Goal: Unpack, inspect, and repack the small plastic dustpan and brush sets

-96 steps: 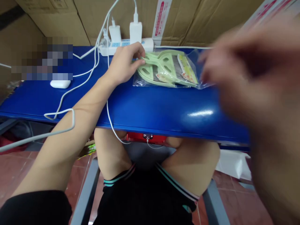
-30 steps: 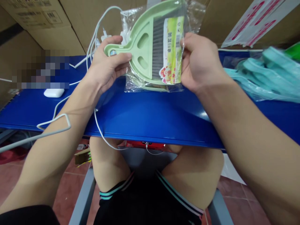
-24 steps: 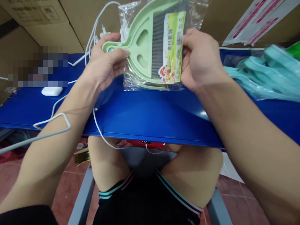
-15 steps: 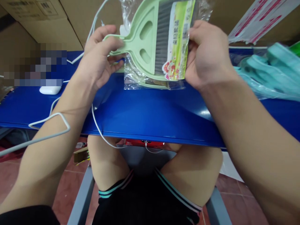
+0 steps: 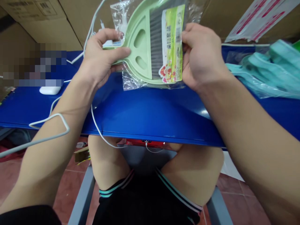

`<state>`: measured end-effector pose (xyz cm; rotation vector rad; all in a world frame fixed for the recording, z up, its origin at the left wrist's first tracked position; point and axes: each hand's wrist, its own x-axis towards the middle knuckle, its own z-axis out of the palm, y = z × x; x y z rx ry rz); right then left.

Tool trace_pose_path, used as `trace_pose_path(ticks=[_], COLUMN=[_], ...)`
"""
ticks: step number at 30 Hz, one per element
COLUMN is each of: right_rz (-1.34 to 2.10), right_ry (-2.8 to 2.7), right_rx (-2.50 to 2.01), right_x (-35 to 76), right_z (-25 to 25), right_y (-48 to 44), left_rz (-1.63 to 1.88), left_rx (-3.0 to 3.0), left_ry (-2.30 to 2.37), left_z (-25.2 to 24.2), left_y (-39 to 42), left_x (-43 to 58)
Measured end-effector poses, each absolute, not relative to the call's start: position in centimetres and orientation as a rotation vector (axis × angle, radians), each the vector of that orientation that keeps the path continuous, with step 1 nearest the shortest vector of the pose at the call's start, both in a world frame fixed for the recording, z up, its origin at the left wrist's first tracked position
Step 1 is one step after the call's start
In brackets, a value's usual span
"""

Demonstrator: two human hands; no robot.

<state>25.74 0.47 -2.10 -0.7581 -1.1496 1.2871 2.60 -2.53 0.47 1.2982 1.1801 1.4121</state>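
A light green dustpan and brush set (image 5: 145,75) is held between my two hands above the table, partly inside a clear plastic bag (image 5: 130,82). Dark bristles and a yellow-green printed label (image 5: 174,47) face me. My left hand (image 5: 103,56) is closed round the handle side, its thumb lying on the pan near the neck. On the label side, my right hand (image 5: 199,54) grips the edge of the bag and set; its fingertips are partly hidden behind them.
Cardboard boxes (image 5: 77,18) stand behind the blue table (image 5: 145,115). Turquoise items in clear plastic (image 5: 276,72) lie at the right. A white earbud case (image 5: 50,90) and a white cable (image 5: 63,117) are at the left, the cable looping by my left forearm.
The set has shifted slightly left along with my right hand. My left thumb has moved further in, from the handle to the neck of the pan, and more of the bag shows at upper left.
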Motion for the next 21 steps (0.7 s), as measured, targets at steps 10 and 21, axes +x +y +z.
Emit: trace_pose_path(ticks=[10, 21], right_rz=[1.292, 1.332], right_ry=[-1.029, -0.942], right_rx=[-0.784, -0.797], right_x=[24.9, 23.5], right_z=[-1.3, -0.4], right_y=[-0.2, -2.3], left_rz=[1.381, 1.372], left_rx=[1.339, 1.282], left_ry=[1.163, 1.111], left_z=[0.0, 0.3], left_y=[-2.5, -2.8], left_x=[2.6, 2.9])
